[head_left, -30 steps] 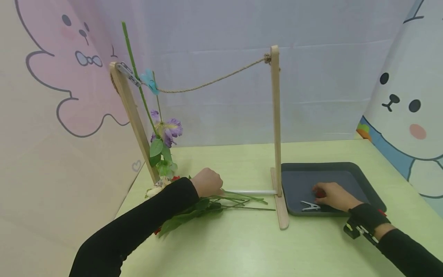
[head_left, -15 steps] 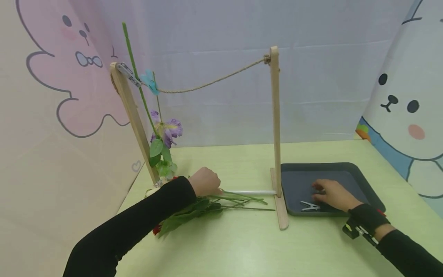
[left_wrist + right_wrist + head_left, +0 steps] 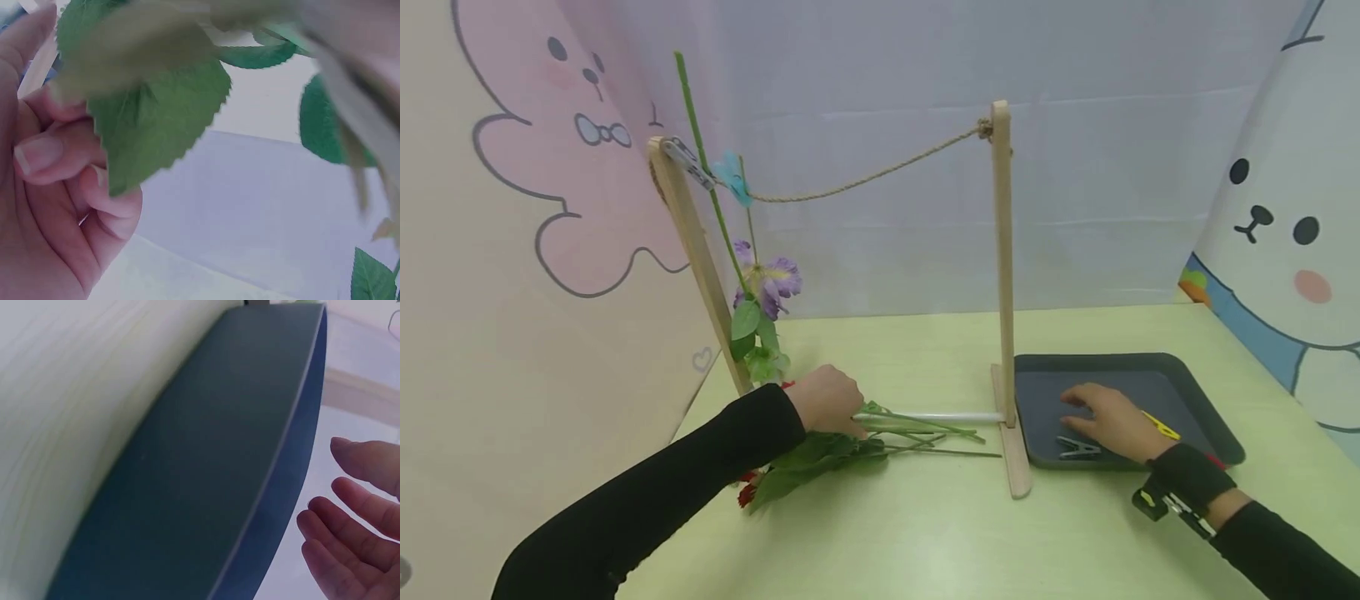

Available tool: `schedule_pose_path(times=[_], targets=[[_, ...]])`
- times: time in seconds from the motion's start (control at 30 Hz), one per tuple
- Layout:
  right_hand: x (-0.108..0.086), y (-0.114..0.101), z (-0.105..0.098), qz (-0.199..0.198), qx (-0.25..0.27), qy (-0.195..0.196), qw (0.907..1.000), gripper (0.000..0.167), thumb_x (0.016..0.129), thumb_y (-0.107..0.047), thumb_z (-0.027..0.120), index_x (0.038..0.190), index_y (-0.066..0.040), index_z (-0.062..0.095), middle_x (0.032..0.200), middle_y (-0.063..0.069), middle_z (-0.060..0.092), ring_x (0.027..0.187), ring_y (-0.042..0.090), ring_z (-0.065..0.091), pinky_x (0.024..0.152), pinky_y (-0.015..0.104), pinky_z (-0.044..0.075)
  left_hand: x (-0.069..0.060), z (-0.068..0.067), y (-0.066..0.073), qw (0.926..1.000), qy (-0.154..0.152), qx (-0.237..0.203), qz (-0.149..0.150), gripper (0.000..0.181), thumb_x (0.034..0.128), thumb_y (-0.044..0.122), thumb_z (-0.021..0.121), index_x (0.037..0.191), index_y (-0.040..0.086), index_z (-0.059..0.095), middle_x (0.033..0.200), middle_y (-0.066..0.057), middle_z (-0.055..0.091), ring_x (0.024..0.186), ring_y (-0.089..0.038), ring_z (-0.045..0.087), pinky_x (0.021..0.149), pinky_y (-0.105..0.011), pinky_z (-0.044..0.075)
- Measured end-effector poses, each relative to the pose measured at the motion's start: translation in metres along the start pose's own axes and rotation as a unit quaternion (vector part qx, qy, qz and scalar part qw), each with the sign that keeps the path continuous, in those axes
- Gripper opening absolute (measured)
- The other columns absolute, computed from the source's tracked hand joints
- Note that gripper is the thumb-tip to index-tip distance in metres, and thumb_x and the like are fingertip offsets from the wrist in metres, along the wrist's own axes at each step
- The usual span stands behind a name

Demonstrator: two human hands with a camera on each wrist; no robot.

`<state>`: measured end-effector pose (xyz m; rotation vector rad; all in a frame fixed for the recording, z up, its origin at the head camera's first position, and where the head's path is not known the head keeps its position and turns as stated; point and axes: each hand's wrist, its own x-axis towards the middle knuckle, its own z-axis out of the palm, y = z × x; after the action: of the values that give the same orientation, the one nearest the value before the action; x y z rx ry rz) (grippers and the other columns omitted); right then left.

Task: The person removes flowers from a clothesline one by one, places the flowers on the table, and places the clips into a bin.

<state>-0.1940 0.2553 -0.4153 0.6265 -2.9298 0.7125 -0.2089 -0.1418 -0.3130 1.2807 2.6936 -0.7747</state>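
Observation:
In the head view my left hand point(image 3: 826, 402) reaches into a bunch of flowers with green stems point(image 3: 936, 433) and red blooms point(image 3: 747, 493) on the table. The left wrist view shows its fingers loosely curled beside a serrated leaf point(image 3: 159, 119), with no stem visible in the palm. My right hand point(image 3: 1112, 421) hovers over the dark grey tray point(image 3: 1213, 408), fingers spread and holding nothing. A grey clothespin point(image 3: 1077, 447) lies below its fingertips, and a yellow clip point(image 3: 1161, 425) shows behind the hand. In the right wrist view, the thumb and fingers point(image 3: 359, 534) stand apart.
A jute rope point(image 3: 865, 177) hangs between two wooden posts point(image 3: 1003, 267). A grey clothespin point(image 3: 688, 162) and a blue one point(image 3: 733, 177) hold a green-flowered stem and a purple flower point(image 3: 775, 283) upside down at the left. A white bar point(image 3: 947, 417) runs low between the posts.
My left hand has slid left along the bunch while the stems stay put. The right hand has let go of a small red object, opened and moved slightly left, uncovering the yellow clip.

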Motion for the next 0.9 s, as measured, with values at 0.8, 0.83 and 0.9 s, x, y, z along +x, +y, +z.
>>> schedule_pose_path(times=[0.8, 0.83, 0.9], targets=[[0.003, -0.036, 0.004, -0.082, -0.008, 0.027, 0.9962, 0.03, 0.079, -0.011, 0.07, 0.106, -0.001, 0.062, 0.099, 0.012, 0.063, 0.09, 0.029, 0.061, 0.076, 0.037, 0.049, -0.022, 0.006, 0.011, 0.9972, -0.068, -0.028, -0.008, 0.043, 0.0719, 0.064, 0.062, 0.064, 0.021, 0.058, 0.059, 0.007, 0.054, 0.047, -0.008, 0.044, 0.049, -0.022, 0.03], [0.003, -0.037, 0.005, -0.082, -0.009, 0.027, 0.9962, 0.029, 0.079, -0.012, 0.07, 0.105, -0.001, 0.062, 0.098, 0.011, 0.063, 0.09, 0.029, 0.061, 0.076, 0.037, 0.049, -0.023, 0.007, 0.01, 0.9972, -0.068, -0.026, -0.011, 0.043, 0.0725, 0.063, 0.062, 0.064, 0.022, 0.058, 0.059, 0.007, 0.054, 0.047, -0.008, 0.043, 0.049, -0.022, 0.03], [0.003, -0.039, 0.004, -0.082, -0.012, 0.026, 0.9962, 0.028, 0.079, -0.012, 0.069, 0.105, -0.002, 0.063, 0.098, 0.01, 0.064, 0.09, 0.028, 0.061, 0.076, 0.037, 0.049, -0.023, 0.008, 0.009, 0.9973, -0.066, -0.028, -0.015, 0.043, 0.0735, 0.062, 0.063, 0.062, 0.021, 0.058, 0.056, 0.007, 0.051, 0.046, -0.008, 0.04, 0.049, -0.022, 0.029]])
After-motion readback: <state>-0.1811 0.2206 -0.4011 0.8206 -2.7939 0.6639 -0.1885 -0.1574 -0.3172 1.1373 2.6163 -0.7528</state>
